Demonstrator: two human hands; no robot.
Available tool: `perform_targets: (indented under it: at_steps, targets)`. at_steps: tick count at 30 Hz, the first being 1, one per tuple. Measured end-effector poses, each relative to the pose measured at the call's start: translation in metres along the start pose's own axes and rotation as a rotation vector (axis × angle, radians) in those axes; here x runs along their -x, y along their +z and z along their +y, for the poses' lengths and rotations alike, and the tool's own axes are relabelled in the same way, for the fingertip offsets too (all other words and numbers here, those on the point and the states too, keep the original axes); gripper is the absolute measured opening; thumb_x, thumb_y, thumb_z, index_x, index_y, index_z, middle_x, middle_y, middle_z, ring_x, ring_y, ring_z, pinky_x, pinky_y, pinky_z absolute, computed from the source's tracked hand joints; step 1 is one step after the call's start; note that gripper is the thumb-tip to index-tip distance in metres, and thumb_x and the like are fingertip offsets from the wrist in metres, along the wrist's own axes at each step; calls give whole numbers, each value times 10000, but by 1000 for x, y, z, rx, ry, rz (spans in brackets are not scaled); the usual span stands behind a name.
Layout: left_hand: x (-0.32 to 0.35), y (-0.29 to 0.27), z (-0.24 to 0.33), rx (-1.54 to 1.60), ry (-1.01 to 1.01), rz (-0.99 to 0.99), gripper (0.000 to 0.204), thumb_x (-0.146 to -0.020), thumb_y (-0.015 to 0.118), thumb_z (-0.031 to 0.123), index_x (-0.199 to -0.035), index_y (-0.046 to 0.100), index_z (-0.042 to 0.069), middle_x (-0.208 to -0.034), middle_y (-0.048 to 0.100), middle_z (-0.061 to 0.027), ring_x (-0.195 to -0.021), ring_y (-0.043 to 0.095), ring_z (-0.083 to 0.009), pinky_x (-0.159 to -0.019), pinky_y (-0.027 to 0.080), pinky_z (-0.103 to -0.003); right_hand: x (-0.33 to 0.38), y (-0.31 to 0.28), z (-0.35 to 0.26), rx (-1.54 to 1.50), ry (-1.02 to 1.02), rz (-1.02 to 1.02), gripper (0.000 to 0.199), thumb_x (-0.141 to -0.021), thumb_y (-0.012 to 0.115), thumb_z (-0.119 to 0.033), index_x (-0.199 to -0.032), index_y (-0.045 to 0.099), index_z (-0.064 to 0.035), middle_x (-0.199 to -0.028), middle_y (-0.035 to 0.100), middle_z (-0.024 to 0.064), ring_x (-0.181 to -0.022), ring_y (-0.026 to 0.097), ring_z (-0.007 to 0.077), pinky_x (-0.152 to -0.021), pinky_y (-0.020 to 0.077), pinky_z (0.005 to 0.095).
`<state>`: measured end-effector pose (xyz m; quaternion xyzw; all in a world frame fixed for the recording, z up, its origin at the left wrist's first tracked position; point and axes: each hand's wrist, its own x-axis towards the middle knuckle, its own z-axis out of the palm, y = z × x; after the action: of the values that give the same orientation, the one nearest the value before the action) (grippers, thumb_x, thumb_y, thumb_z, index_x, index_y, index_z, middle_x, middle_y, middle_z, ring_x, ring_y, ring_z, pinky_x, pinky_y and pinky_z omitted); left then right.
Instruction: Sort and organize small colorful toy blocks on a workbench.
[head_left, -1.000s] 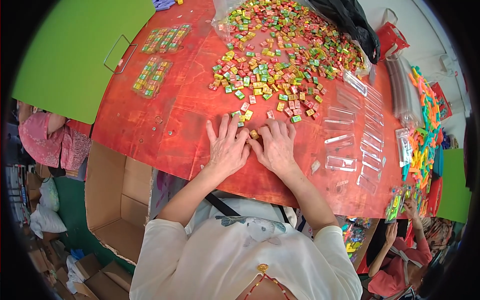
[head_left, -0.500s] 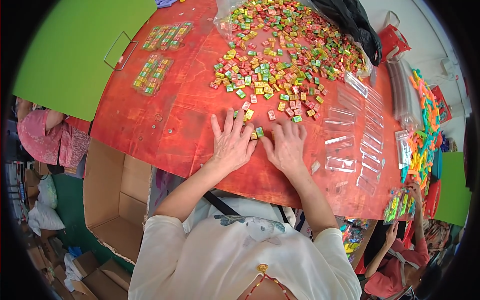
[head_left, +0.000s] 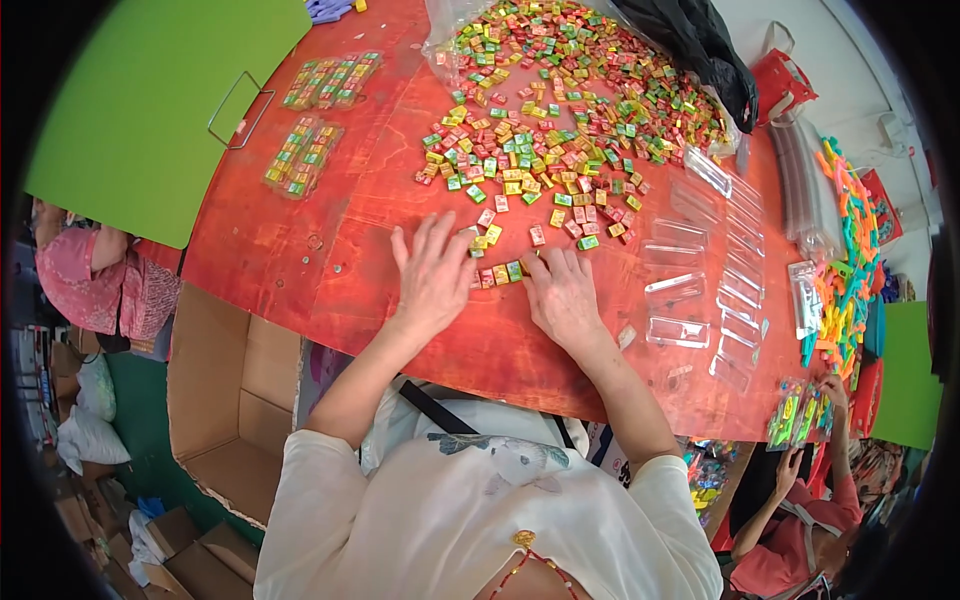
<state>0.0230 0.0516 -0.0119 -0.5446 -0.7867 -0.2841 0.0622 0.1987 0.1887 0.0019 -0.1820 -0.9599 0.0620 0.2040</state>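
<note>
In the head view, a short row of small coloured blocks [head_left: 500, 274] is seen laid end to end on the red tabletop [head_left: 370, 250], between the two hands. At the row's left end, the left hand [head_left: 437, 272] is placed with its fingers spread and nothing gripped, the thumb held close to the end block. At the row's right end, the right hand [head_left: 562, 292] is set with its fingers bent and its thumb and forefinger close to the last block; whether a block is pinched there cannot be told. Just beyond the row, a few loose blocks [head_left: 486, 237] are scattered, and farther beyond it a large heap of blocks [head_left: 560, 150] is spread. Right of the row, clear plastic trays [head_left: 678, 331] are lined up; well to its left and beyond, block-filled packs [head_left: 303, 158] are laid.
</note>
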Motion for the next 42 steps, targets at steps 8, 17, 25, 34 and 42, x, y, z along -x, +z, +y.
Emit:
perform_targets:
  at_steps: [8, 17, 25, 34, 42]
  targets:
    - [-3, -2, -15, 57, 56, -36, 376, -906, 663, 153, -1277, 613, 119, -1430, 491, -170, -1342, 455, -377, -1112, 285, -618, -30, 1, 29, -50, 32, 30, 325, -894, 637, -67, -1218, 652, -79, -1013, 608, 113, -991, 592, 308, -843, 453, 446]
    - [-18, 8, -15, -104, 106, -68, 321, -889, 681, 163, -1200, 619, 110, -1373, 546, -171, -1354, 452, -372, -1107, 263, -654, -10, -2, 53, -71, 100, -42, 231, -896, 690, -138, -1117, 651, -85, -1024, 606, 97, -978, 582, 313, -850, 455, 444]
    - [13, -8, -16, -61, -62, 25, 264, -877, 689, 190, -1085, 600, 54, -1338, 568, -183, -1343, 464, -365, -1115, 214, -690, -10, -9, 25, -2, 52, -3, 359, -842, 715, -129, -1195, 655, -109, -1153, 591, 97, -1080, 566, 296, -878, 446, 438]
    - [30, -13, 19, -200, -41, -43, 341, -904, 669, 376, -988, 650, 45, -1314, 577, -206, -1298, 477, -405, -1095, 205, -748, 1, -12, 26, 60, 66, 10, 279, -859, 715, -205, -1102, 648, -85, -1106, 592, 86, -1062, 566, 298, -868, 435, 459]
    - [53, -23, 1, -54, -96, -128, 268, -920, 658, 264, -1086, 604, 60, -1435, 497, -185, -1377, 419, -380, -1146, 179, -700, 79, -51, 45, 105, 326, 91, 409, -873, 698, -131, -1263, 600, -54, -1318, 562, 162, -1185, 545, 361, -981, 422, 474]
